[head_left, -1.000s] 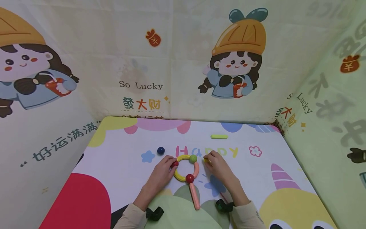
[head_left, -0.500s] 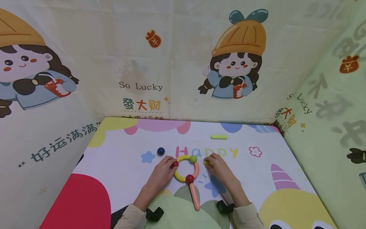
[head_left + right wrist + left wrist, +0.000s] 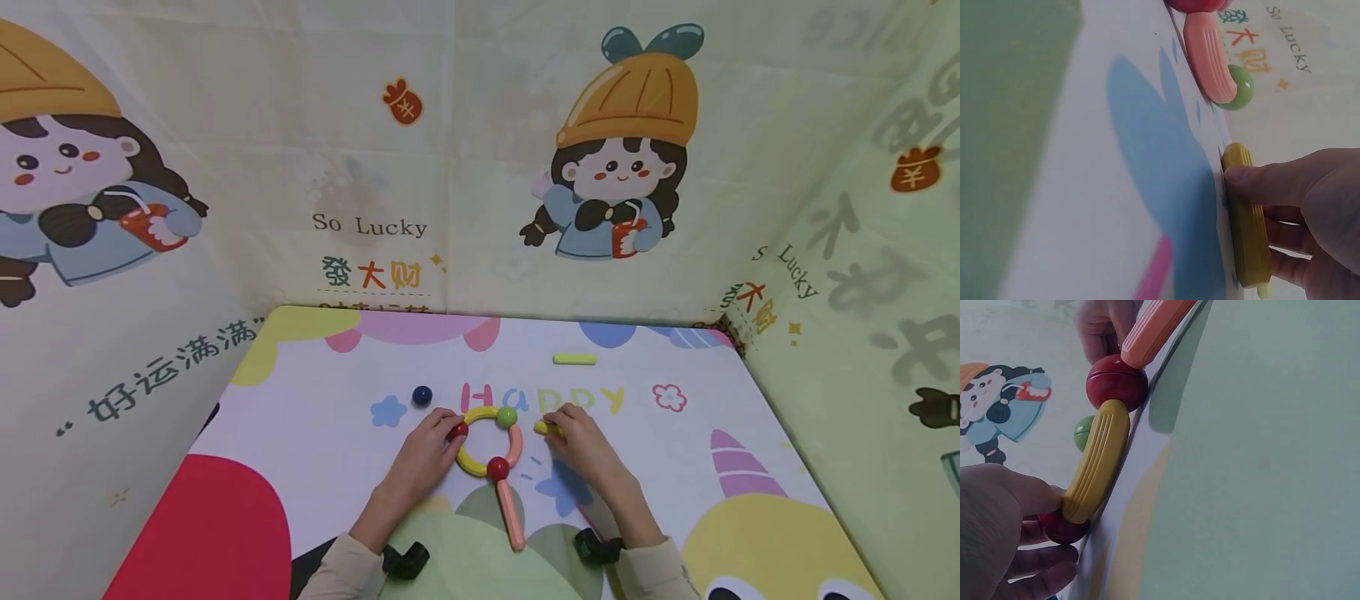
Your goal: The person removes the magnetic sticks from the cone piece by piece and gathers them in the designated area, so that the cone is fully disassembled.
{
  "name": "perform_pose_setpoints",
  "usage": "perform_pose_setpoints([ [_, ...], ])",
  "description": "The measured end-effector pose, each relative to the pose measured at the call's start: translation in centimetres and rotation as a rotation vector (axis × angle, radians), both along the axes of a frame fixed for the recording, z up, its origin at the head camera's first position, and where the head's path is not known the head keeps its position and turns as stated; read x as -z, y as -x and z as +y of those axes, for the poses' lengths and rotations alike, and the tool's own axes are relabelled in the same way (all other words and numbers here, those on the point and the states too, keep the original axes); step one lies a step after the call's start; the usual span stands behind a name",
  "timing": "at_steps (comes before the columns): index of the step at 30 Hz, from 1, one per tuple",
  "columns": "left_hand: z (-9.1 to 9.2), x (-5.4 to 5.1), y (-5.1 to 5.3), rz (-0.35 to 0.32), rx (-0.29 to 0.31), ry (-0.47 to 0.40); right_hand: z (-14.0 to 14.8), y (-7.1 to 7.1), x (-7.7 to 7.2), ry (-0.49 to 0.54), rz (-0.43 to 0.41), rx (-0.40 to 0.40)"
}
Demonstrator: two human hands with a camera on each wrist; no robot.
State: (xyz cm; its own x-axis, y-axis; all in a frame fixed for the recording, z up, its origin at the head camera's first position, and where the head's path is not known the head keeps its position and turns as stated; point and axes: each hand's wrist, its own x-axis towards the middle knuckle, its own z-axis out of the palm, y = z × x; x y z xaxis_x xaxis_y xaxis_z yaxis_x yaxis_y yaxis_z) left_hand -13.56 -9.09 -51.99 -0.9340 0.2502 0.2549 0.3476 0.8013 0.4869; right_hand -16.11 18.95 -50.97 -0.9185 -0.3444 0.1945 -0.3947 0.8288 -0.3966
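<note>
A ring of magnetic-looking toy pieces lies on the table. Two curved yellow sticks [image 3: 1099, 461], a green ball [image 3: 507, 417], a curved coral stick [image 3: 515, 446] and a red ball [image 3: 497, 468] form it, with a straight coral stick [image 3: 511, 517] running down from that ball. At the ring's left side my left hand [image 3: 424, 452] holds another red ball [image 3: 1065, 528] between thumb and fingers. To the right of the ring, apart from it, my right hand [image 3: 588, 446] pinches a straight yellow stick [image 3: 1247, 219], thumb on its near face; the fingers behind are partly hidden.
A dark blue ball [image 3: 422, 396] lies beyond the left hand. Farther back on the right is a lime-green stick [image 3: 574, 359]. The printed tabletop [image 3: 322, 433] ends at cloth walls [image 3: 480, 192] behind and on both sides.
My right hand has shifted slightly to the right and nearer the body, and more of the yellow stick shows. The left hand and the ring stay in place.
</note>
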Motion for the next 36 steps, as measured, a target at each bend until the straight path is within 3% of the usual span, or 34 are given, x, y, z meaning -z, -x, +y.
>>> perform_pose_setpoints([
  [7,0.0,0.0,0.0,0.008,0.001,0.002,0.8,-0.5,0.2,0.021,0.061,-0.014],
  [22,0.0,1.2,0.1,0.032,0.005,-0.010,1.7,-0.7,1.5,0.004,0.092,-0.002],
  [28,-0.1,1.0,0.1,0.029,0.007,-0.019,2.1,0.3,0.9,-0.021,0.090,0.013],
  [36,-0.1,1.0,0.0,0.025,0.003,-0.016,3.3,2.8,0.8,-0.045,0.193,-0.023],
])
